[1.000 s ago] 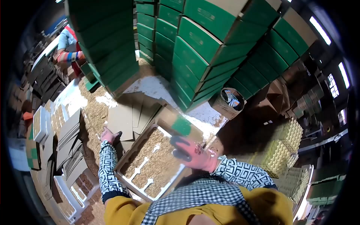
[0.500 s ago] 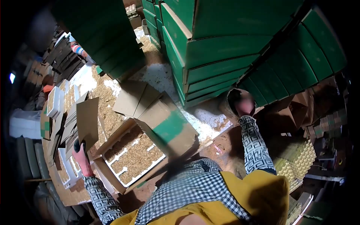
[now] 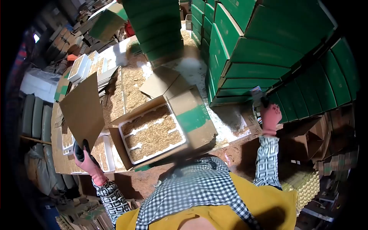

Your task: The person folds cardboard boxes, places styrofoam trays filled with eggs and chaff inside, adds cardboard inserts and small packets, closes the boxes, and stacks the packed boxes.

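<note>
My left hand (image 3: 87, 160), in a pink glove with dark fingers, grips a flat cardboard sheet (image 3: 83, 109) by its lower corner and holds it tilted up. To its right stands an open cardboard box (image 3: 117, 138) with its flaps spread. Inside the box lies a white tray (image 3: 183, 142) filled with tan, husk-like material (image 3: 153, 132). My right hand (image 3: 270, 117), gloved in pink, is beside the green boxes at the right. A small bluish-white printed card (image 3: 256, 91) is pinched at its fingertips; the print is too small to read.
Tall stacks of green boxes (image 3: 257, 42) rise beyond the table, with another stack (image 3: 153, 30) farther left. More white trays (image 3: 79, 68) and loose husks cover the table's left side. Yellow egg-tray-like sheets (image 3: 306, 189) lie low at the right.
My right hand has come up out of a dark round opening with the small card. My left hand has lifted the cardboard sheet off the pile. The view has shifted leftward.
</note>
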Tool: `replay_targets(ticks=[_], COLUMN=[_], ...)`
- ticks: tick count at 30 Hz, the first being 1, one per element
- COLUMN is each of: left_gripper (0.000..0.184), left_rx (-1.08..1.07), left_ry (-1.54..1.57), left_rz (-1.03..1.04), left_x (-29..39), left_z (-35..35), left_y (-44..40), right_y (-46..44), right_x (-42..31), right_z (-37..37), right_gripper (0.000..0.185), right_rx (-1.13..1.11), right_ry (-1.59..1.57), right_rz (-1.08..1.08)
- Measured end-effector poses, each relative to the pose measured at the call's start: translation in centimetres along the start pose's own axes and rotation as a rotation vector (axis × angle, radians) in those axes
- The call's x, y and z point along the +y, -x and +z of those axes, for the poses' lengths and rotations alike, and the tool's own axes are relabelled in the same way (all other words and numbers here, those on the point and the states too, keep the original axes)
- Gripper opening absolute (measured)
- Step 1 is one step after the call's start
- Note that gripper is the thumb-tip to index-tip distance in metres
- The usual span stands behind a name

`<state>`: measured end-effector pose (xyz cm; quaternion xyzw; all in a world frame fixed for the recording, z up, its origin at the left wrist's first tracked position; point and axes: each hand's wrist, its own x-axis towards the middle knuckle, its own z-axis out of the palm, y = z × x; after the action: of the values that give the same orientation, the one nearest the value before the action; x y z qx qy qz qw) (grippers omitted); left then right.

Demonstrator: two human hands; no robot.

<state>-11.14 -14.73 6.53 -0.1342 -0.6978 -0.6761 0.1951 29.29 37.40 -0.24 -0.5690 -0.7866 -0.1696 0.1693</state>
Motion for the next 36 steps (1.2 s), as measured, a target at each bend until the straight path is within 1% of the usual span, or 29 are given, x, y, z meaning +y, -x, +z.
replay_targets(ticks=[3,5,6,7,9,12,13,15,16,19,20,21,23,24,25,26,27,28,29,31,32,33,35,36], left_gripper=[0.031,0.031,0.031,0.03,0.03,0.03,0.031,0.031,0.032,0.033,0.032,0.03,0.031,0.031,0.032,0.031,0.03,0.029,0.027,0.021,0.018,0.014,0.011,0.011], left_rx=[0.013,-0.027,-0.04,-0.049,-0.077,-0.133,-0.153,-0.177,-0.149,-0.177,-0.156,-0.161,-0.089,-0.036,0.006,-0.017,-0.039,-0.215,-0.403,-0.768,-0.901,-1.031,-1.289,-1.371], left_ry=[-0.036,0.014,-0.002,-0.018,0.025,0.06,0.055,0.062,0.039,0.028,0.045,0.113,-0.003,-0.165,-0.324,-0.303,-0.274,-0.362,-0.446,-0.602,-0.654,-0.702,-0.603,-0.598], left_rz=[-0.01,-0.02,-0.031,-0.038,-0.04,-0.041,-0.023,0.019,-0.018,-0.014,-0.022,0.01,0.059,0.17,0.289,0.357,0.419,0.545,0.664,0.821,0.766,0.697,0.487,0.425], left_x=[0.1,-0.9,-1.5,-2.1,-1.9,-0.5,-0.2,0.2,0.4,0.0,-0.2,0.3,-1.0,-0.8,0.0,1.2,2.2,3.1,4.0,3.9,3.6,3.1,0.0,0.0], left_z=[-1.6,-3.1,-3.9,-4.4,-3.8,-1.7,-1.3,0.0,0.4,0.6,0.7,1.2,0.6,0.4,1.1,2.2,3.5,4.3,4.9,6.3,6.6,6.8,7.1,7.5], left_y=[-0.2,-0.1,-0.1,-0.2,-0.2,0.4,0.6,0.9,1.2,1.3,1.3,1.4,1.2,1.3,1.6,2.5,3.7,4.6,5.4,6.6,7.4,8.2,9.6,9.3], right_y=[-0.7,0.5,1.5,2.7,2.7,2.0,2.1,2.2,2.0,1.9,1.8,1.6,2.3,4.2,6.2,7.0,7.0,7.9,8.7,7.4,6.2,5.6,5.5,6.6], right_x=[4.5,9.3,10.9,13.6,13.2,11.0,11.4,10.9,9.6,8.7,8.0,5.9,-0.8,-6.2,-10.8,-16.2,-20.7,-24.8,-27.5,-26.9,-25.8,-24.6,-23.9,-24.8], right_z=[5.1,9.2,10.3,13.7,11.7,4.1,2.7,-1.1,-3.7,-3.8,-4.1,-4.8,-6.2,-10.5,-11.6,-12.1,-13.6,-13.0,-12.2,-13.4,-14.0,-14.5,-15.2,-15.8], right_gripper=[0.034,0.039,0.04,0.047,0.055,0.063,0.07,0.074,0.074,0.066,0.059,0.053,0.043,0.034,0.035,0.033,0.037,0.037,0.037,0.035,0.039,0.042,0.043,0.044], right_rx=[-0.024,-0.128,-0.335,-0.379,-0.493,-0.483,-0.448,-0.335,-0.335,-0.224,-0.286,-0.1,0.238,-0.016,0.12,0.216,-0.212,-0.296,-0.363,-0.375,-0.384,-0.168,-0.222,-0.247], right_ry=[0.12,0.098,0.104,0.17,0.119,0.118,0.117,0.023,0.002,0.011,0.024,-0.165,-0.583,-0.991,-1.045,-1.195,-1.094,-0.775,-0.439,-0.839,-1.019,-1.111,-1.229,-1.045], right_rz=[0.095,0.181,0.27,0.128,0.223,0.395,0.441,0.489,0.519,0.466,0.474,0.405,0.218,0.166,-0.23,-0.589,-0.876,-1.038,-1.169,-0.866,-0.717,-0.611,-0.639,-0.829])
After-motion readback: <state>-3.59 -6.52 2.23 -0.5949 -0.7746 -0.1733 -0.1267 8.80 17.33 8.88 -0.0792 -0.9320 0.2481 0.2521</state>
